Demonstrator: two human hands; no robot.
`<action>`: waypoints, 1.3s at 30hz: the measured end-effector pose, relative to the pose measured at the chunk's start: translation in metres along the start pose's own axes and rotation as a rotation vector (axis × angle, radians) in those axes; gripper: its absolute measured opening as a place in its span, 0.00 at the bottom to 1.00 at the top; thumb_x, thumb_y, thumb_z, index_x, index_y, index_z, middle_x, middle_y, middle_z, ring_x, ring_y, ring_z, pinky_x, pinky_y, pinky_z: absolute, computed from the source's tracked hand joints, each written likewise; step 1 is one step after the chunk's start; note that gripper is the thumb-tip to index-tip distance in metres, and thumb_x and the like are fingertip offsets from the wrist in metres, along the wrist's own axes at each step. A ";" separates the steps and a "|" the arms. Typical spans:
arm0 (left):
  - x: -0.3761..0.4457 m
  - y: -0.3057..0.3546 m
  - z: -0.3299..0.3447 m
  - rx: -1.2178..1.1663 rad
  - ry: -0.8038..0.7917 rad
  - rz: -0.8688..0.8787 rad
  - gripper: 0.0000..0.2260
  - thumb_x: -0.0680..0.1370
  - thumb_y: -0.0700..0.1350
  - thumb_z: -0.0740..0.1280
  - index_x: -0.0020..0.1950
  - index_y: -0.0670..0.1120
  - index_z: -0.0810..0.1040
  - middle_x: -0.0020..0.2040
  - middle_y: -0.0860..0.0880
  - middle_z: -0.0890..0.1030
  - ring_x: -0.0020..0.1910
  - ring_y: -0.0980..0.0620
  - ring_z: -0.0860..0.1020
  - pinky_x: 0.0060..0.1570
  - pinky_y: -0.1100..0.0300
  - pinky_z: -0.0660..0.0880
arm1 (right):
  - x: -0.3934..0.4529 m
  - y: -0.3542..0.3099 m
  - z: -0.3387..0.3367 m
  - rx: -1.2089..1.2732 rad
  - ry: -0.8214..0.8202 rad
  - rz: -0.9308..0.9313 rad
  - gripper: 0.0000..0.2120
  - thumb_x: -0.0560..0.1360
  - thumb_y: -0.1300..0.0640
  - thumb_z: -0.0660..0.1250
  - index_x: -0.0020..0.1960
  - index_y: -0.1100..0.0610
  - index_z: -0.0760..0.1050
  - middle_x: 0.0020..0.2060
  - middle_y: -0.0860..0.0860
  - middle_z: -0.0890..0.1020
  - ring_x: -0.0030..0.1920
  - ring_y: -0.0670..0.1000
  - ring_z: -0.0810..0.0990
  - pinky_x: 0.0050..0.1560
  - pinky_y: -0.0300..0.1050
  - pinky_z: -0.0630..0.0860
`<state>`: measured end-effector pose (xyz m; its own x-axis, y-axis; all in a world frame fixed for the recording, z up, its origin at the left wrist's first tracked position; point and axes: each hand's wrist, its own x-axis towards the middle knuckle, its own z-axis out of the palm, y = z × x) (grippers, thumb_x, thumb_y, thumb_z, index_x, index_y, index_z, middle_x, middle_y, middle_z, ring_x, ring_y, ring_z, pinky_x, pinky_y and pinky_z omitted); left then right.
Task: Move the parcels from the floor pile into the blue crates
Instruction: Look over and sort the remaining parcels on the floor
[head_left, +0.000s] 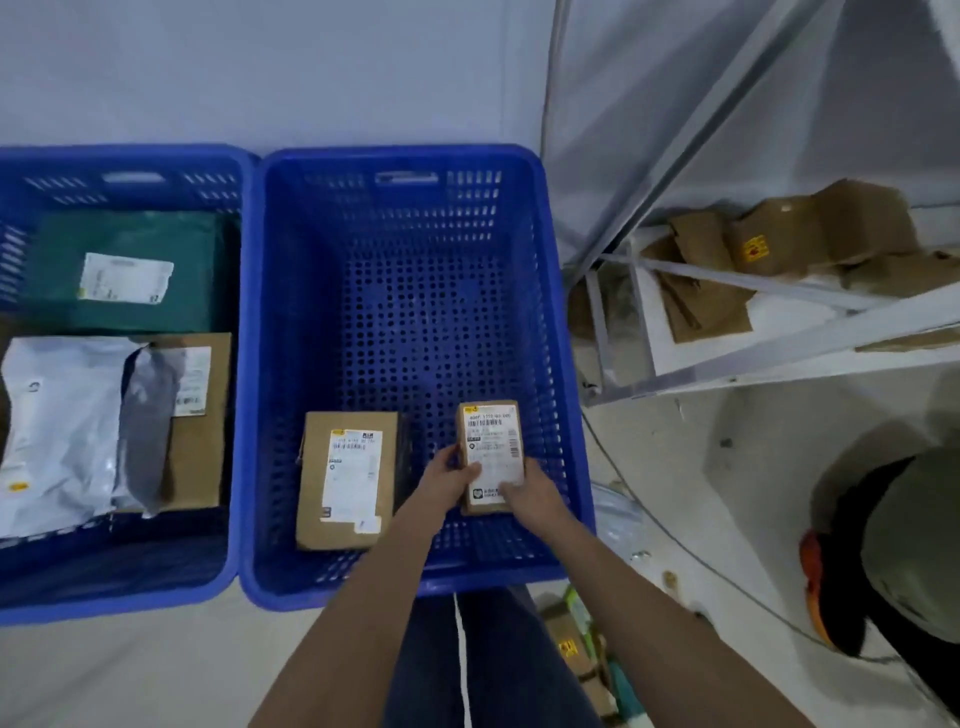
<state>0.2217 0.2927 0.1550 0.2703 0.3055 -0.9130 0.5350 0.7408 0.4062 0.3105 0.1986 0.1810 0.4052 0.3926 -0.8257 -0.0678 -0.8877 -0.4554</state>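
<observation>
Head view, looking down: we hold a small cardboard parcel in both hands over the lower right part of the right blue crate, at the centre of the frame. Our left hand curls round the parcel's left edge, thumb on the label, and our right hand pinches its lower right corner, so both grips are closed on the same box. The parcel's long axis runs up and down the frame, away from us, label facing up. Whether its underside already touches the perforated crate floor we cannot tell.

Just to the left of it, a larger brown parcel lies flat in the same crate, long axis parallel, with a narrow strip of crate floor between the two. We judge the coming move to be a release straight down, keeping that gap.

The left blue crate, at the left of the frame, already holds a green parcel and a white mailer bag. More parcels lie on the floor at the bottom of the frame, beside our legs.
</observation>
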 end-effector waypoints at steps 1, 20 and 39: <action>0.010 -0.006 0.002 -0.007 0.009 -0.018 0.26 0.77 0.36 0.65 0.74 0.40 0.61 0.69 0.37 0.71 0.65 0.38 0.73 0.65 0.40 0.69 | 0.006 0.004 0.006 -0.012 -0.001 -0.001 0.24 0.77 0.64 0.58 0.72 0.60 0.59 0.67 0.58 0.71 0.63 0.56 0.73 0.57 0.44 0.72; 0.166 -0.081 0.031 0.228 -0.078 -0.089 0.26 0.78 0.38 0.64 0.75 0.47 0.63 0.69 0.42 0.73 0.66 0.42 0.73 0.67 0.47 0.70 | 0.125 0.084 0.069 -0.337 -0.104 0.224 0.26 0.81 0.58 0.50 0.77 0.60 0.48 0.77 0.53 0.41 0.77 0.53 0.45 0.73 0.46 0.55; 0.161 -0.076 0.019 0.643 -0.068 -0.139 0.14 0.76 0.41 0.64 0.33 0.50 0.65 0.34 0.48 0.72 0.32 0.51 0.70 0.39 0.58 0.70 | 0.111 0.075 0.066 -0.019 -0.142 0.390 0.10 0.79 0.58 0.54 0.57 0.56 0.69 0.51 0.56 0.71 0.43 0.51 0.70 0.33 0.40 0.66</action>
<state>0.2393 0.2741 -0.0218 0.2028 0.1781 -0.9629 0.9342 0.2596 0.2448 0.2898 0.1914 0.0328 0.2225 0.0535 -0.9735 -0.1737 -0.9803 -0.0936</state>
